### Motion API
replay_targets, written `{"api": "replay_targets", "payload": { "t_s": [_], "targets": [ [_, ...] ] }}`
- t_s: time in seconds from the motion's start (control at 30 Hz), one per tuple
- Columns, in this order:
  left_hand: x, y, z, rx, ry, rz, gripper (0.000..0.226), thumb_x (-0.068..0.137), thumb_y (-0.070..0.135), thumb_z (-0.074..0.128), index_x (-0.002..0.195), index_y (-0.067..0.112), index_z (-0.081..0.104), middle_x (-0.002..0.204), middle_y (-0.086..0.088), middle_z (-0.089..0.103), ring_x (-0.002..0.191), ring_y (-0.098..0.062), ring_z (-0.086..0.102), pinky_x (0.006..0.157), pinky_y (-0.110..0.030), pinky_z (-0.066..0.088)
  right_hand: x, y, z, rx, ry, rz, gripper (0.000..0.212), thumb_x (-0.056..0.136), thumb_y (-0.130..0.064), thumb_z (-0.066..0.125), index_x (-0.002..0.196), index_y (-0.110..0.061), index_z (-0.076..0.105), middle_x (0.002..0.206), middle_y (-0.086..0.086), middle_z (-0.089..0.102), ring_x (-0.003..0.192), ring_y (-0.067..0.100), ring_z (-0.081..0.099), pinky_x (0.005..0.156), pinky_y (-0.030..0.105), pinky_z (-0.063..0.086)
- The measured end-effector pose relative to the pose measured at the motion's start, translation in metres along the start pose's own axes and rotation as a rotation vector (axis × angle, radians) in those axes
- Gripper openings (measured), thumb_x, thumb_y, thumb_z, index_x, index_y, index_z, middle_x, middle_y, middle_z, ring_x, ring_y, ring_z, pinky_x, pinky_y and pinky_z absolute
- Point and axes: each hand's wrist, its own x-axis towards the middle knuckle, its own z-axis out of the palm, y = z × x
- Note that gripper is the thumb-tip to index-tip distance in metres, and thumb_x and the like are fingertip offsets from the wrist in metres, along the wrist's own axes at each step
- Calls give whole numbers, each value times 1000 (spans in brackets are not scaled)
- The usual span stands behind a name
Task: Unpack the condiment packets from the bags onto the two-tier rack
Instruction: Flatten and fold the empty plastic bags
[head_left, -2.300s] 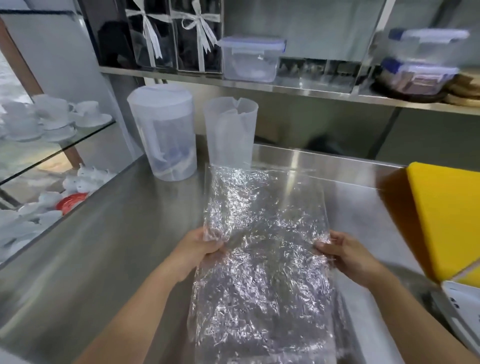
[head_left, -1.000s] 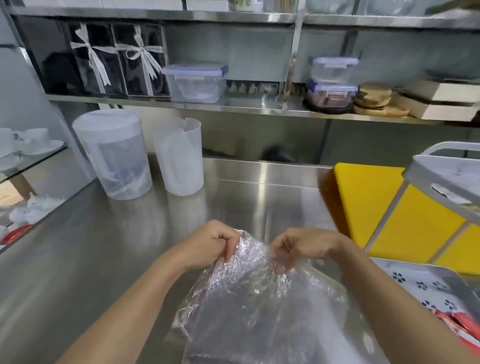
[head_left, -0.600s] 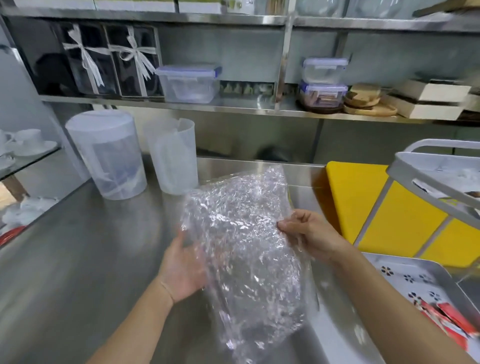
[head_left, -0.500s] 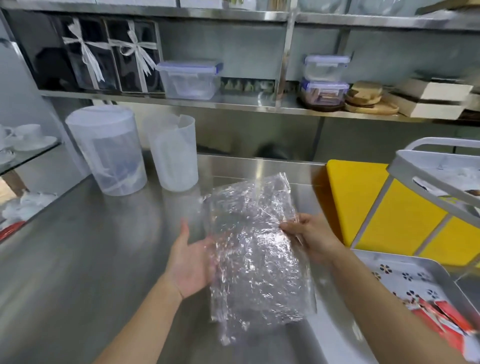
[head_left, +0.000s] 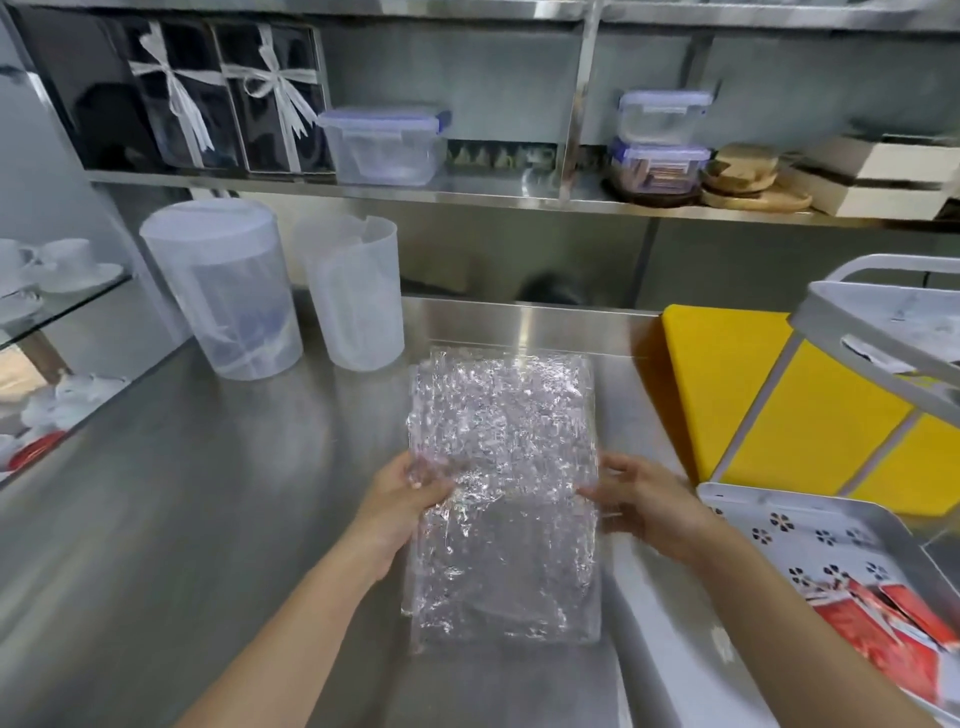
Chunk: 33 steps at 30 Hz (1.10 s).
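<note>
A crinkled clear plastic bag (head_left: 501, 467), folded into a flat rectangle, lies on the steel counter (head_left: 208, 519) in front of me. Nothing shows inside it. My left hand (head_left: 402, 499) grips its left edge, thumb on top. My right hand (head_left: 639, 493) touches the right edge with its fingers spread. The white two-tier rack (head_left: 852, 525) stands at the right. Its lower tray holds red condiment packets (head_left: 883, 629), and white packets (head_left: 878, 358) lie in the upper tray, only partly in view.
Two translucent plastic jugs (head_left: 223, 291) (head_left: 356, 296) stand at the back left. A yellow cutting board (head_left: 727, 379) lies behind the rack. A steel shelf (head_left: 467, 195) above carries lidded containers and boxes. White cups sit on glass shelves (head_left: 62, 296) at the far left.
The bag was held up and crumpled between both hands, then folded. It now lies flat on the counter, with a hand at each side.
</note>
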Motion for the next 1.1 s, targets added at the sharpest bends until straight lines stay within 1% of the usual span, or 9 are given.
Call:
{"api": "replay_targets", "payload": {
  "t_s": [0.23, 0.4, 0.53, 0.7, 0.77, 0.8, 0.87, 0.93, 1.1],
  "targets": [
    [12, -16, -10, 10, -36, 107, 39, 83, -18, 49, 70, 15, 65, 70, -3, 67, 53, -5, 63, 49, -13, 48, 5, 20, -16, 2, 38, -57, 27, 78, 14, 55, 65, -7, 67, 52, 0, 65, 46, 11, 55, 44, 22, 45],
    [19, -23, -9, -24, 38, 102, 56, 76, -24, 45, 36, 12, 61, 56, 9, 70, 61, -6, 64, 61, -14, 47, 5, 28, -21, 49, 92, -109, 44, 76, 24, 44, 51, -3, 68, 52, 6, 68, 44, 9, 60, 40, 13, 43],
    [18, -27, -12, 73, -20, 35, 61, 78, -21, 36, 39, 18, 64, 48, 7, 64, 49, -7, 50, 51, -20, 37, 2, 29, -25, -139, 92, -127, 45, 75, 24, 35, 46, 0, 60, 41, 5, 57, 32, 6, 42, 33, 14, 31],
    [24, -26, -20, 272, 106, 70, 35, 86, -3, 45, 70, 24, 62, 87, -7, 65, 72, -18, 58, 60, -23, 44, -3, 22, -26, -333, -21, -104, 50, 71, 24, 35, 43, -8, 61, 43, 4, 55, 38, 12, 50, 39, 22, 47],
    [15, -18, -12, 277, -93, 105, 18, 74, 24, 66, 90, 29, 59, 93, 0, 64, 83, -17, 60, 70, -18, 44, -5, 16, -21, -388, -143, -81, 49, 68, 25, 34, 43, -8, 60, 43, 3, 55, 39, 12, 52, 41, 23, 49],
    [12, -15, -7, 297, -300, 59, 41, 65, 33, 72, 103, 32, 56, 99, 2, 64, 88, -13, 62, 75, -16, 45, -6, 14, -16, -420, -215, -67, 49, 68, 25, 33, 43, -9, 60, 43, 1, 55, 40, 11, 53, 43, 23, 50],
    [2, -8, 9, 352, -682, -92, 63, 60, 28, 79, 117, 32, 51, 104, 3, 66, 93, -10, 63, 79, -17, 48, -7, 8, -7, -468, -344, -62, 53, 67, 26, 35, 42, -13, 61, 44, -3, 57, 43, 8, 55, 46, 22, 50],
    [-8, -8, 25, 375, -881, -136, 44, 66, 13, 78, 104, 27, 62, 91, 8, 70, 84, -7, 65, 74, -19, 50, -11, 2, 3, -499, -430, -95, 53, 70, 24, 40, 48, -17, 67, 54, -4, 64, 53, 6, 60, 54, 21, 50],
    [-5, -18, 38, 342, -554, -4, 11, 68, 7, 76, 74, 12, 68, 64, 4, 66, 58, -4, 57, 60, -19, 46, -10, 9, 3, -171, -181, -287, 36, 67, -2, 57, 96, -21, 70, 107, 8, 69, 102, 21, 64, 81, 28, 50]
  ]
}}
